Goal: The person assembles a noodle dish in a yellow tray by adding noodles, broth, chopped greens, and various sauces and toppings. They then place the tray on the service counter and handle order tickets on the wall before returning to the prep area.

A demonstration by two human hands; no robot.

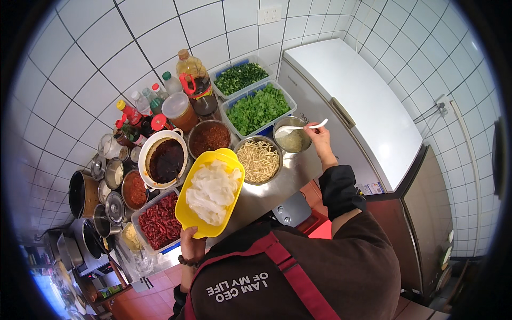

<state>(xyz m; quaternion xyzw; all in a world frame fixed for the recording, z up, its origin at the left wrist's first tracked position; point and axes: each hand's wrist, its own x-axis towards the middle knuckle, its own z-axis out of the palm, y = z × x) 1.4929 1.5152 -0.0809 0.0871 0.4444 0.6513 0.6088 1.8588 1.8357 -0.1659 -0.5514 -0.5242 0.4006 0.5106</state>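
Observation:
My left hand [193,245] grips the lower end of a yellow plastic basket [237,185], tilted, with wide white noodles [214,192] in it. At the right, my right hand [319,140] holds a white spoon [320,123], its bowl over a round metal pot [303,144] of pale, cloudy contents. Beside that pot stands a metal bowl of short, pale yellowish strips [258,161]. Under and left of the basket are a white pot [185,140] of dark sauce and a clear tub of dark red meat-like pieces [160,222].
Tubs of cilantro [260,108] and chopped greens [240,78] stand by the tiled wall. Sauce bottles [132,114], a large oil bottle [191,66], and a metal bowl of red chili sauce [210,138] crowd the steel counter [286,182]. A white chest freezer [348,92] stands right.

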